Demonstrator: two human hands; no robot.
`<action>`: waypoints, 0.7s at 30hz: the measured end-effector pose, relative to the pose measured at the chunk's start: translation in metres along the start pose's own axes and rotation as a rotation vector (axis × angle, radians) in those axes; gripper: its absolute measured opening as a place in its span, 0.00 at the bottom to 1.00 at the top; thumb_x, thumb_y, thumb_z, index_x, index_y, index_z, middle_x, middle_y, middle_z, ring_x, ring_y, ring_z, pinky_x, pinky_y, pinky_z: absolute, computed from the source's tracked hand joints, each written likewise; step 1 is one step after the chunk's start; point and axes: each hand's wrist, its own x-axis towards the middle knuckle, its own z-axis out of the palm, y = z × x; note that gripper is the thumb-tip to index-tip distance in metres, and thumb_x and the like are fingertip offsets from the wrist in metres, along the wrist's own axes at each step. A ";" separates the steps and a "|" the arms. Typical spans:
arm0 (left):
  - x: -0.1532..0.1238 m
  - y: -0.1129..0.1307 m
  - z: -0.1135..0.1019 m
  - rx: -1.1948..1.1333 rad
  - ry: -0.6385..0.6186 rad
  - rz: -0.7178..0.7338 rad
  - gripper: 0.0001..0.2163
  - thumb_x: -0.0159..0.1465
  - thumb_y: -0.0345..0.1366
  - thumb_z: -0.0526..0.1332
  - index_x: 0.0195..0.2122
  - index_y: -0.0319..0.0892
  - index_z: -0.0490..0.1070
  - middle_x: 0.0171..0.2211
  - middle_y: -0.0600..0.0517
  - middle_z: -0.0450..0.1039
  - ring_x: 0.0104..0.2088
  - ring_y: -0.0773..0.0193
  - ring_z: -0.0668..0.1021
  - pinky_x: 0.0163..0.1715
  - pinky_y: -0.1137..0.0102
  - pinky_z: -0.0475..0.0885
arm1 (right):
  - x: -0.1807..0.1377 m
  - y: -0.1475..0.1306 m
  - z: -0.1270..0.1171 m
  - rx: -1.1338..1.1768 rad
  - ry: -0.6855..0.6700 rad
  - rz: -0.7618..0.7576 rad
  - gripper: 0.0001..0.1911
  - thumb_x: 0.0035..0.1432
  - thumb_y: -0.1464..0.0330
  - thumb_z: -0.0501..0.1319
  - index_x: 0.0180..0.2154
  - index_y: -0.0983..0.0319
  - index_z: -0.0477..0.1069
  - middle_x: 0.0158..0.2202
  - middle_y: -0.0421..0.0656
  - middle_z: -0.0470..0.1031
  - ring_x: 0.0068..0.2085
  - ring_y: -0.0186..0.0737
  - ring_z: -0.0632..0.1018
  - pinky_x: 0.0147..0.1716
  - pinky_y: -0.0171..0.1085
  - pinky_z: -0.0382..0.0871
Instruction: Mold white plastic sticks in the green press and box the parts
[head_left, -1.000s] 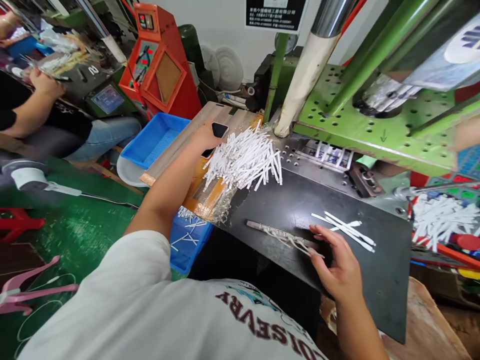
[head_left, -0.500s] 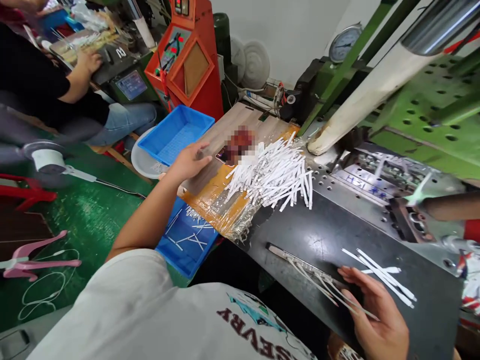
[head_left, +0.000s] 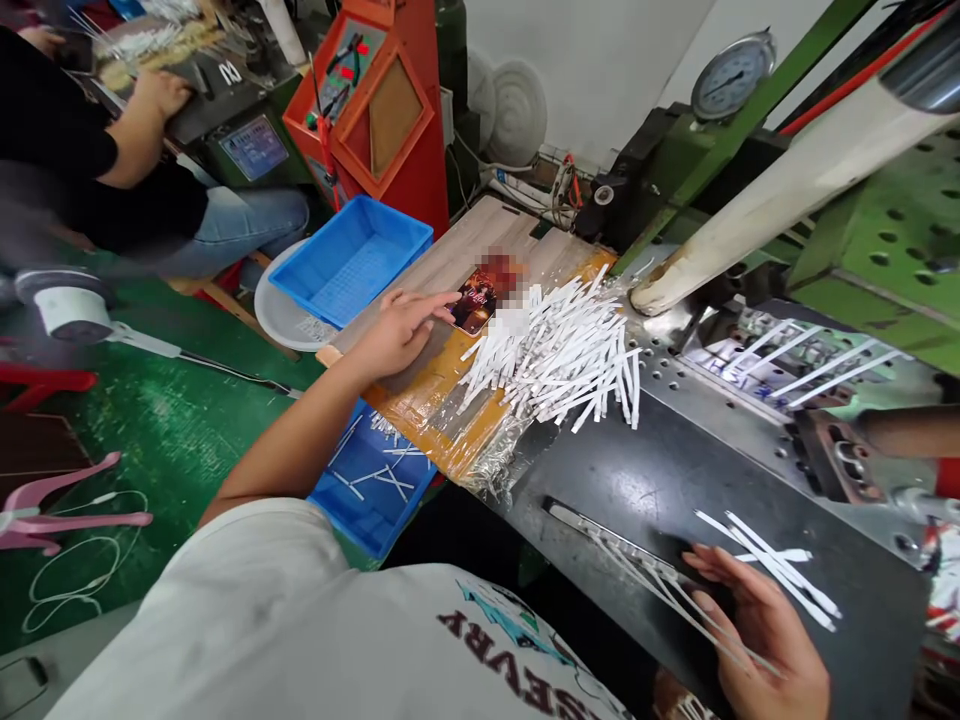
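Note:
My left hand point(head_left: 401, 330) lies over the wood-patterned board, fingers stretched out. Its index fingertip reaches the edge of a phone point(head_left: 476, 300) with a lit, partly blurred screen. Right of the phone is a heap of thin white strips point(head_left: 559, 345). At the lower right, my right hand point(head_left: 761, 630) is curled around the end of a slim metal bar point(head_left: 607, 535), which sits between thumb and fingers. Pale cords point(head_left: 679, 600) run along the bar and across the thumb. Beyond this hand, several white strips point(head_left: 780, 565) lie crossed on the black table.
A green press point(head_left: 855, 280) stands right, with several strips across its metal die point(head_left: 772, 370). A blue crate point(head_left: 360, 260) rests by the board; another blue crate point(head_left: 375, 490) with strips stands below. A fan point(head_left: 71, 305) is at left. A co-worker's hand point(head_left: 161, 95) is at another bench.
My left hand has moved right to the phone, its index finger now pointing onto it. The strips in the press die have come into view. My right hand holds its place by the bar.

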 end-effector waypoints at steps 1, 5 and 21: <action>0.000 0.000 0.000 0.008 -0.015 0.000 0.29 0.71 0.30 0.52 0.72 0.53 0.67 0.55 0.49 0.85 0.63 0.52 0.79 0.74 0.43 0.55 | 0.000 -0.003 0.001 0.004 0.008 0.010 0.27 0.57 0.60 0.74 0.58 0.34 0.80 0.50 0.52 0.83 0.48 0.73 0.85 0.47 0.78 0.80; 0.014 -0.007 0.004 0.010 -0.072 -0.012 0.29 0.71 0.31 0.52 0.73 0.55 0.65 0.55 0.50 0.85 0.63 0.52 0.78 0.74 0.44 0.53 | 0.000 -0.015 0.006 0.010 0.051 0.062 0.26 0.56 0.58 0.74 0.56 0.33 0.81 0.49 0.50 0.83 0.47 0.74 0.84 0.50 0.81 0.77; 0.091 -0.029 -0.018 -0.099 0.130 -0.040 0.25 0.76 0.45 0.56 0.71 0.45 0.68 0.62 0.43 0.80 0.63 0.48 0.79 0.68 0.50 0.70 | -0.001 -0.019 0.008 0.010 0.080 0.135 0.25 0.53 0.56 0.75 0.53 0.33 0.82 0.48 0.50 0.84 0.48 0.76 0.85 0.54 0.82 0.75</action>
